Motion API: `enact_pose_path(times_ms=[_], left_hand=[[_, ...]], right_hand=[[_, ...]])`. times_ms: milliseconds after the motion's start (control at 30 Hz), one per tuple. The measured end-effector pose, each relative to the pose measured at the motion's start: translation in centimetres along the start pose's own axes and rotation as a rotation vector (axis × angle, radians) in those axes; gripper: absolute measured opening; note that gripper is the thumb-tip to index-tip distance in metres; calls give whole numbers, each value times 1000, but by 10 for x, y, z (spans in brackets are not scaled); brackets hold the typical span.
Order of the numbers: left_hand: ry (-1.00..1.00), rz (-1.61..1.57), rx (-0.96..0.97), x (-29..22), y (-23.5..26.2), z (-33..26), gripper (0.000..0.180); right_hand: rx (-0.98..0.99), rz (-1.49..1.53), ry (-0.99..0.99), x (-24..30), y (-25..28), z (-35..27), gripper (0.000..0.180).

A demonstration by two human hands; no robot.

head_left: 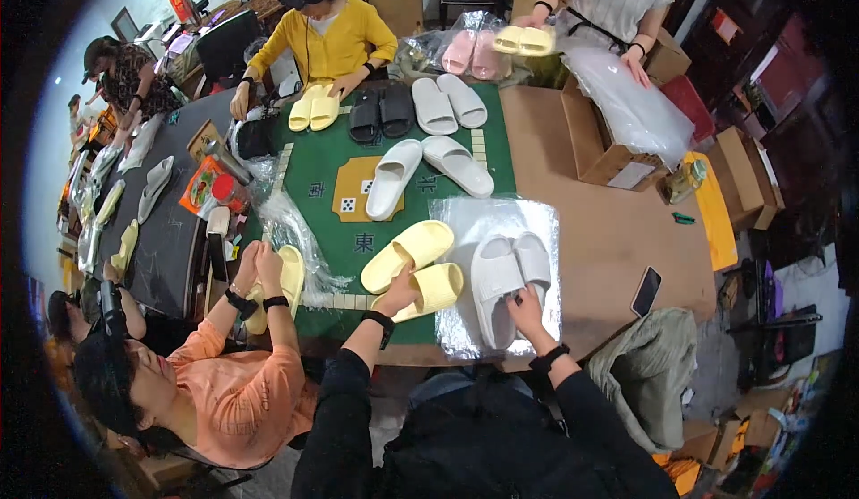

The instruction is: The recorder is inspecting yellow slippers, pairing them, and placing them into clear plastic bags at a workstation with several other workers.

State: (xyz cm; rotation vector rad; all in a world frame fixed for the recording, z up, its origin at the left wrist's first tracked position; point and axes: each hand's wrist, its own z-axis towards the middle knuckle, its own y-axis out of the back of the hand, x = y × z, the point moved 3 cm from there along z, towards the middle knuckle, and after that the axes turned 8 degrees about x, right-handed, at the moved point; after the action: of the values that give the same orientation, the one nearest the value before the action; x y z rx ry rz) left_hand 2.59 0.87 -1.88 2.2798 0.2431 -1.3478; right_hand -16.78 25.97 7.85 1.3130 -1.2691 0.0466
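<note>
My left hand (400, 296) grips the strap end of a pale yellow slide slipper (440, 288). Beside it, touching, lies another yellow slide (394, 259) on the green mat. A pair of light grey slides (494, 298) rests side by side on a clear plastic bag (450, 342) in front of me. My right hand (526, 309) has its fingers closed around the straps of that grey pair, between the two slides; its fingertips are partly hidden. Farther off, a white slide (392, 181) and a second one (459, 166) lie angled apart.
Black slides (395, 111), more white slides (436, 105) and yellow slides (313, 108) line the far mat. A co-worker in orange (237, 392) sits at left, another in yellow (344, 38) opposite. A phone (646, 290) lies right; an open carton (599, 150) stands beyond.
</note>
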Motion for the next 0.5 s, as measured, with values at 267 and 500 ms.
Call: enact_pose_path(times_ms=[267, 500], left_hand=[[-271, 277, -396, -61, -4, 1, 24], [-55, -102, -702, -97, 9, -6, 21]], right_hand=[[-161, 126, 20, -6, 31, -50, 24], [-231, 101, 16, -23, 64, -71, 23]])
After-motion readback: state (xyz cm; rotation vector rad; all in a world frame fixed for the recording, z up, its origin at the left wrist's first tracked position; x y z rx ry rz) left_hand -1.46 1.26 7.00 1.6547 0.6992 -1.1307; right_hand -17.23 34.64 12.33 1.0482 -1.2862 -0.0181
